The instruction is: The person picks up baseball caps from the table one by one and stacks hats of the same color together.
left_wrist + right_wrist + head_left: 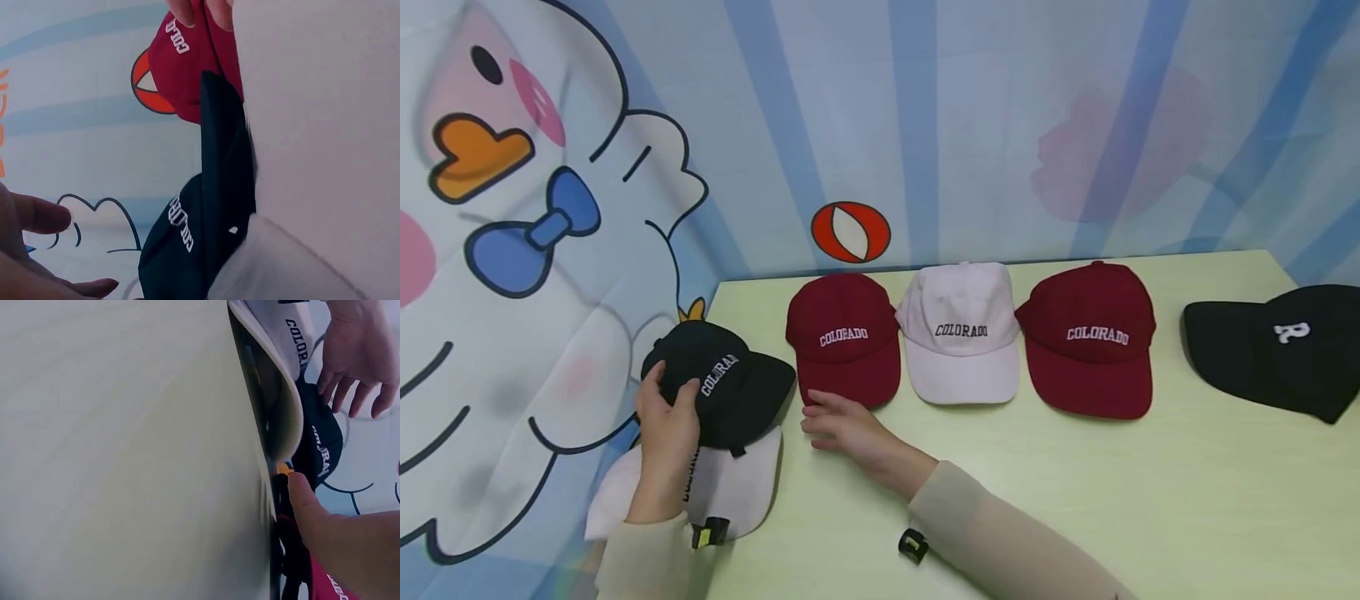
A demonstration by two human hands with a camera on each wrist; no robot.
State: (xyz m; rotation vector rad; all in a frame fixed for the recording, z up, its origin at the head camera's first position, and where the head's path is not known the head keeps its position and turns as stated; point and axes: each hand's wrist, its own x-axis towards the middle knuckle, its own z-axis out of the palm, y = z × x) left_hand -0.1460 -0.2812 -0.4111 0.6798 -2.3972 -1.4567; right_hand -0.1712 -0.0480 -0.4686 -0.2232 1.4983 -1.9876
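A black COLORADO cap (pixel 718 417) lies at the left of the table, its brim pointing right, overlapping a white cap (pixel 745 492) nearer me. Over the black cap's crown is my left hand (pixel 668 425), thumb and fingers spread; the right wrist view shows those fingers extended beside the crown. My right hand (pixel 850 429) reaches in from the right with loosely extended fingers, right at the brim of a maroon COLORADO cap (pixel 842 308). In the left wrist view, fingertips (pixel 219 12) of the right hand overlap that maroon cap.
Right of that maroon cap, a white COLORADO cap (pixel 962 367), a second maroon cap (pixel 1093 300) and a black cap with an R (pixel 1232 342) continue the row. The pale yellow table (pixel 1037 483) meets a printed cloth backdrop (pixel 985 125) behind and at left.
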